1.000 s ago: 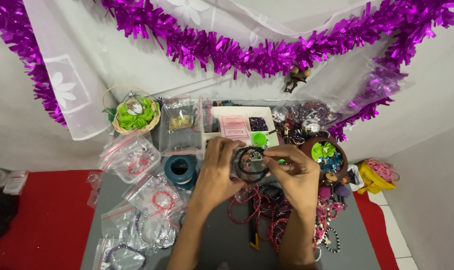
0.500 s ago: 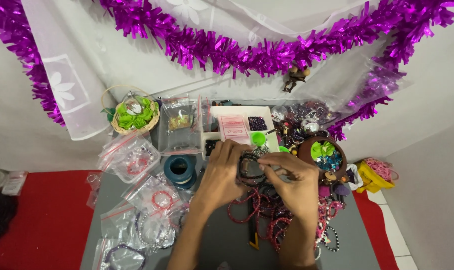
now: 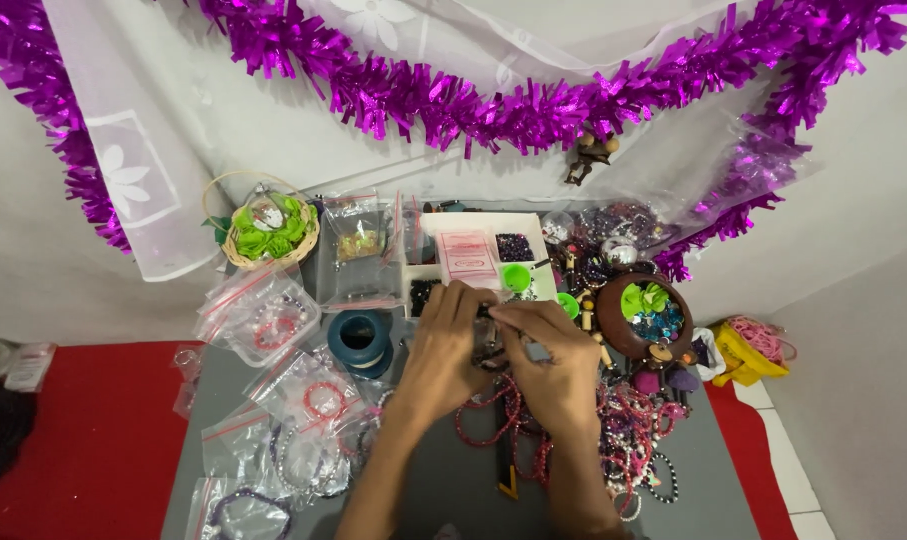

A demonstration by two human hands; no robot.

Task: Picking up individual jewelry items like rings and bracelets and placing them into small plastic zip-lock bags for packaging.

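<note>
Left grip: the left hand (image 3: 441, 345) is closed, fingertips pinched on a dark beaded bracelet (image 3: 489, 352) held just above the desk, thumb side toward the other hand.
Right grip: the right hand (image 3: 548, 362) is closed too, thumb and forefinger pinching the same bracelet at its upper edge; the two hands touch at the fingertips.
Bracelet position: mostly hidden between the two hands, only a short dark arc showing, above the heap of bracelets and just in front of the white tray.
Garland: purple tinsel garland (image 3: 493, 100) swags across the white wall behind the desk.
Desk: grey desk (image 3: 443, 480), with red cloth (image 3: 93, 440) on the left.
Bracelet heap: pink and red beaded bracelets (image 3: 633, 430) piled under and to the right of the right hand.
Bags: clear zip bags (image 3: 258, 315) with bracelets inside lie to the left of the left forearm.
Tray: white compartment tray (image 3: 468, 250) just beyond the hands, holding dark beads and a green lid (image 3: 516, 278).
Basket: small woven basket (image 3: 268, 232) with green flowers, far left of the tray.
Bowl: brown bowl (image 3: 641, 315) with a green bow, right of the hands.
Spool: blue spool (image 3: 359, 338) just left of the left hand.
</note>
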